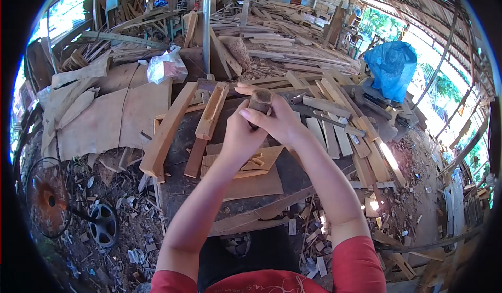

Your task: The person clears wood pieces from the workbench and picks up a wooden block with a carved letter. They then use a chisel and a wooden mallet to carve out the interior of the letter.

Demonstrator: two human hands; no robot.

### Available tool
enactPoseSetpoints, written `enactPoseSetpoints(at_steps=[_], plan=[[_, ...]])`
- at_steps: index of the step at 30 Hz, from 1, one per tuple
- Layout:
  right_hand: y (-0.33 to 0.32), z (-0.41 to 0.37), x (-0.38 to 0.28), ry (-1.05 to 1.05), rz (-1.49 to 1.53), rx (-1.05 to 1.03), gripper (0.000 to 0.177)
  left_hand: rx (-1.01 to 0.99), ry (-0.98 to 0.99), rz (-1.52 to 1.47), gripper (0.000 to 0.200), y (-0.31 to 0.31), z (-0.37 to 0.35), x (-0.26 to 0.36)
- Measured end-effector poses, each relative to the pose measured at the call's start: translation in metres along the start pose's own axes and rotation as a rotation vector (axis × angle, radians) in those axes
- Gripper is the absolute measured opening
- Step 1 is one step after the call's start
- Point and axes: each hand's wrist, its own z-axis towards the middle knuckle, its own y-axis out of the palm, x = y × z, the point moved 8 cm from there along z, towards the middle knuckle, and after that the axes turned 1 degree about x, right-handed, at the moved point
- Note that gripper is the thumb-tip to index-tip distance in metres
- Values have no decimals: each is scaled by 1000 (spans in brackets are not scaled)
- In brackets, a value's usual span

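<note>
Both hands come together over the workbench [175, 162], closed around a short, dark brown wooden piece [261, 100]. Its worn end faces up towards me, and its lower part is hidden by my fingers. My left hand [241, 128] grips it from the left and low down. From the right, my right hand [285, 119] wraps it, touching the left hand. Just below the hands lies a pale wooden block [264, 159] with a carved hollow and shavings in it. Left of them rests a long hollowed block [213, 110], beside a thick squared timber [170, 131].
Several wood strips and tools lie along the bench's right side [334, 131]. A blue plastic bag [392, 68] hangs at right. A white plastic bag [166, 67] sits on boards behind, near a metal post [207, 31]. A fan [49, 199] stands at left; scraps cover the ground.
</note>
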Motion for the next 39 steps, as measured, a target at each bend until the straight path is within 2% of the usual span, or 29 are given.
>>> enactPoseSetpoints(at_steps=[2,4,6,9,12,14,15,17,24,26,27,30,31,33,35,37,38,39], plan=[[-2,-6,7,187,-115,-111,53,72,-27,-80,29,3,-6,-3],[-12,-13,2,131,-210,-144,56,99,-38,-46,26,8,-7,-5],[-24,-27,6,86,-303,-184,60,125,-78,158,17,9,-9,-7],[-75,-50,69,266,-429,30,64,153,-85,131,22,6,-8,-3],[-108,-102,183,547,-451,164,68,173,-115,77,24,0,-9,2],[-88,-119,151,773,-942,-90,64,167,-134,61,24,-2,-10,1],[-81,-125,146,769,-938,-88,64,167,-110,49,23,-1,-11,1],[-74,-133,137,716,-1121,-71,58,162,-92,41,23,-1,-13,2],[-85,-136,150,800,-1174,-113,56,144,-117,19,21,0,-11,1],[-95,-133,133,688,-1152,-46,55,181,-61,11,16,1,-10,2],[-102,-131,129,718,-1185,-150,55,180,-65,8,16,2,-10,1],[-122,-127,95,685,-1203,-156,52,135,-74,60,18,6,-8,1],[-127,-125,76,687,-1203,-152,52,117,-74,67,19,8,-7,3],[-147,-119,31,708,-758,197,46,107,-76,71,20,10,-5,6],[-181,-117,-3,416,-681,498,41,40,-152,62,24,13,-5,3],[-198,-123,-27,265,-260,734,39,54,-150,62,22,14,-7,1],[-193,-121,-35,268,-255,728,39,57,-141,60,21,14,-8,1],[-184,-118,-47,153,-108,717,40,50,-116,44,22,15,-8,2]])
